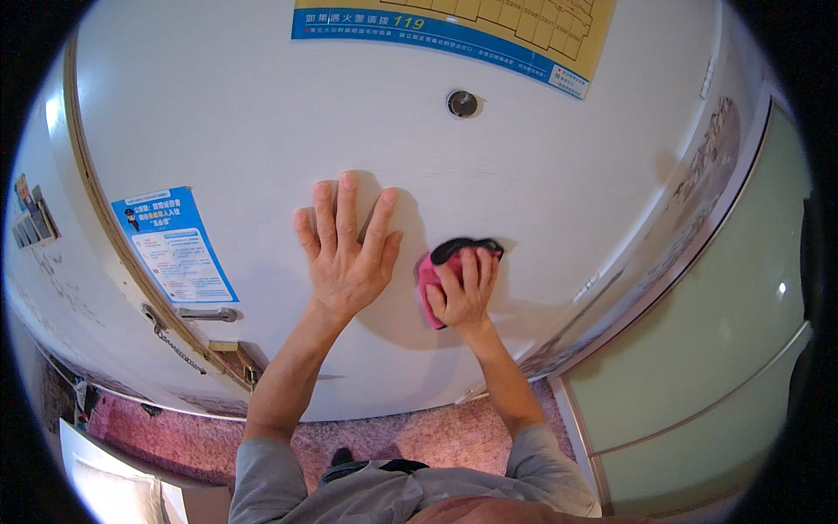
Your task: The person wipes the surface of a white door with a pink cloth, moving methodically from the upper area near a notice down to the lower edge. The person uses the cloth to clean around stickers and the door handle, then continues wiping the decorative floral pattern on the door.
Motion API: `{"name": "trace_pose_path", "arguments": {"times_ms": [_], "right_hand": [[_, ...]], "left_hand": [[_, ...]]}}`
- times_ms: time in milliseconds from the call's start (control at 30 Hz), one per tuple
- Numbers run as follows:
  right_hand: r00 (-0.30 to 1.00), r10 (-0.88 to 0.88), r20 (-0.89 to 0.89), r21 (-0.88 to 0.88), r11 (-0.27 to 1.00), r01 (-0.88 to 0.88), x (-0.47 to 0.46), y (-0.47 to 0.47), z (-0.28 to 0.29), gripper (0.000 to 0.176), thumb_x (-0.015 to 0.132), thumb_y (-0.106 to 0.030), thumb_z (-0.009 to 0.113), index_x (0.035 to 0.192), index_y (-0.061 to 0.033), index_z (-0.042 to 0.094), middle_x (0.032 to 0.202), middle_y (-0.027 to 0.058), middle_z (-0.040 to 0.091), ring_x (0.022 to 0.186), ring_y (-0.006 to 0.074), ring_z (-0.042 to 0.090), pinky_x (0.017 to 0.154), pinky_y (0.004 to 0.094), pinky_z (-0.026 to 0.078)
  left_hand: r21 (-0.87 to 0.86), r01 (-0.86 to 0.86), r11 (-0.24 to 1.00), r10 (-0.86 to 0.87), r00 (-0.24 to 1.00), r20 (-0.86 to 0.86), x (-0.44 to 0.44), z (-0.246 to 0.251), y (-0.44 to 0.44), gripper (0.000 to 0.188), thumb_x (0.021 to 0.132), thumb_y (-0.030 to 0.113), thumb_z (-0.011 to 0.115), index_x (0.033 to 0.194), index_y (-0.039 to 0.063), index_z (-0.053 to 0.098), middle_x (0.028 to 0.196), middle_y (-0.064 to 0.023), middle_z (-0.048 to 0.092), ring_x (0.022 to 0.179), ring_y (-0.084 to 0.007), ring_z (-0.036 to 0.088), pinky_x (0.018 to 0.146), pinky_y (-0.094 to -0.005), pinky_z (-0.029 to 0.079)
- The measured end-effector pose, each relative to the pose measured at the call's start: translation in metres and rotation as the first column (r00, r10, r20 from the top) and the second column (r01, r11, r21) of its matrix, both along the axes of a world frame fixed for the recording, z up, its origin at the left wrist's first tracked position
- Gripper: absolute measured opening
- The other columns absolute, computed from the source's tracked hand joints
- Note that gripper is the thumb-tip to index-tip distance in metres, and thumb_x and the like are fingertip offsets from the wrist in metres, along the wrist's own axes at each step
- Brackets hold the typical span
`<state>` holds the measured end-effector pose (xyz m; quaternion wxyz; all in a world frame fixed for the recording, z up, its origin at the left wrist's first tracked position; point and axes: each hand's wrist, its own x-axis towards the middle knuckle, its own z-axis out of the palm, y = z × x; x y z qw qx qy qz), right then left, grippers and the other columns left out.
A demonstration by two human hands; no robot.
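Observation:
Before me stands a white door [275,131]. My left hand [350,252] lies on its surface with the fingers apart, and nothing is in it. To the right and slightly lower, my right hand [468,288] presses a pink cloth [429,298] with a black edge against the door. The fingers curl over the cloth, hiding part of it. A round dark peephole [463,103] sits higher up, above both hands.
A yellow and blue notice [419,29] is fixed at the top. Lower left are a blue poster [177,245], a door handle [207,314] and a door chain [180,347]. Frosted glass panels [694,334] stand at right. Pink carpet [406,435] covers the floor.

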<state>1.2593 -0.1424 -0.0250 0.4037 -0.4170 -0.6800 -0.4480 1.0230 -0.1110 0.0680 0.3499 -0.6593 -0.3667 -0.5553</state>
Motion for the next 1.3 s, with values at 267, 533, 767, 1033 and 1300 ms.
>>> {"name": "trace_pose_path", "arguments": {"times_ms": [267,533,767,1033,1300], "right_hand": [[0.986,0.094,-0.138,0.165,0.984,-0.071,-0.020,0.000,0.142,0.047,0.098,-0.031,0.066,0.139,-0.0064,0.067,0.155,0.0274,0.049,0.143,0.0539,0.040,0.120,0.0642,0.032],[0.985,0.060,-0.161,0.051,0.997,-0.052,-0.014,-0.008,0.027,0.042,0.096,-0.028,0.068,0.131,-0.0036,0.069,0.154,0.0303,0.048,0.144,0.0563,0.038,0.120,0.0687,0.029],[0.986,0.056,-0.156,-0.037,0.997,-0.062,-0.004,-0.016,-0.058,0.041,0.095,-0.030,0.069,0.126,-0.0026,0.071,0.151,0.0315,0.050,0.142,0.0584,0.040,0.119,0.0713,0.029],[0.960,0.085,-0.267,0.040,0.996,-0.077,-0.006,-0.029,0.108,0.044,0.092,-0.021,0.073,0.134,-0.0054,0.069,0.155,0.0274,0.049,0.141,0.0541,0.043,0.118,0.0624,0.035],[0.947,0.129,-0.294,0.027,0.992,-0.126,0.009,-0.029,0.039,0.041,0.090,-0.018,0.073,0.129,-0.0034,0.070,0.156,0.0287,0.047,0.141,0.0554,0.042,0.117,0.0657,0.034]], "left_hand": [[-0.008,0.020,1.000,-0.020,1.000,0.004,-0.002,0.001,-0.002,0.056,0.101,0.038,0.064,0.155,0.025,0.058,0.169,-0.0231,0.040,0.159,-0.0447,0.030,0.129,-0.0600,0.007],[-0.005,0.025,1.000,-0.025,1.000,-0.003,0.001,0.001,0.000,0.055,0.104,0.040,0.061,0.157,0.024,0.056,0.170,-0.0241,0.037,0.161,-0.0449,0.025,0.131,-0.0595,0.002],[0.003,0.002,1.000,-0.002,1.000,-0.031,0.000,-0.001,0.002,0.058,0.104,0.041,0.062,0.159,0.021,0.054,0.171,-0.0272,0.033,0.161,-0.0473,0.022,0.130,-0.0583,0.001],[0.011,0.012,1.000,-0.011,0.998,-0.054,0.000,0.000,-0.001,0.059,0.104,0.038,0.063,0.158,0.017,0.054,0.171,-0.0291,0.031,0.161,-0.0483,0.021,0.129,-0.0587,0.003],[-0.232,-0.051,0.971,0.022,0.992,-0.124,0.008,-0.011,-0.029,0.071,0.103,0.040,0.067,0.165,0.016,0.043,0.174,-0.0305,0.018,0.162,-0.0522,0.010,0.123,-0.0701,0.009]]}}
